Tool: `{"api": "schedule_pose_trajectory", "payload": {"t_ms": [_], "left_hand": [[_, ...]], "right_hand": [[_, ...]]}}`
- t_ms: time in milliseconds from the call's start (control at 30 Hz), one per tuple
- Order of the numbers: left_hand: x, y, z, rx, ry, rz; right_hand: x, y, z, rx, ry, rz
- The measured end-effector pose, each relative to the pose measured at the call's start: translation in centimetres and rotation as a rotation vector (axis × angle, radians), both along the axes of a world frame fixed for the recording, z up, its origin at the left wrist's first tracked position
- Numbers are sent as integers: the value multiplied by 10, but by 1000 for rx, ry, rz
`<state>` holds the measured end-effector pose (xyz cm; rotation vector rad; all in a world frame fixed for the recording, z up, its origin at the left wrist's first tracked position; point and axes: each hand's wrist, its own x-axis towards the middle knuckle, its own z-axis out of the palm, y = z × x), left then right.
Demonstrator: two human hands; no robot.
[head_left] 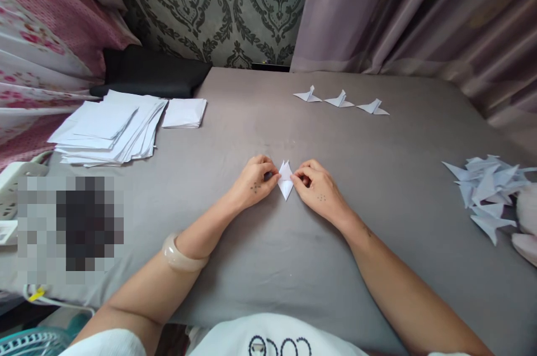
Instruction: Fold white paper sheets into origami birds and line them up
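A grey sheet [268,266] covers the surface. On its left lie a loose stack of white paper [109,132] and, just beside it, a smaller stack [184,112]. Three folded paper birds [340,101] sit in a row near the far edge; a heap of birds [489,183] lies at right.

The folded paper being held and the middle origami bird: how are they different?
The folded paper is held between the left hand and right hand; the middle origami bird sits untouched. The folded paper is narrow and pointed; the middle origami bird has spread wings. Both are white.
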<state>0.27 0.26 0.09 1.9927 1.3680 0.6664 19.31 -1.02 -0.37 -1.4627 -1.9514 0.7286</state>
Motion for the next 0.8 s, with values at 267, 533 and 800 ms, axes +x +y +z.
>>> {"api": "schedule_pose_trajectory", "payload": {"t_ms": [267,533,800], "left_hand": [[-1,2,-3,-35,-37,6],[-1,2,-4,-28,-51,10],[-1,1,-7,23,21,-4]], "right_hand": [[-2,2,-3,-4,-10,-19],[-4,1,-6,8,-48,-33],[-6,0,-3,-22,-49,-38]]}}
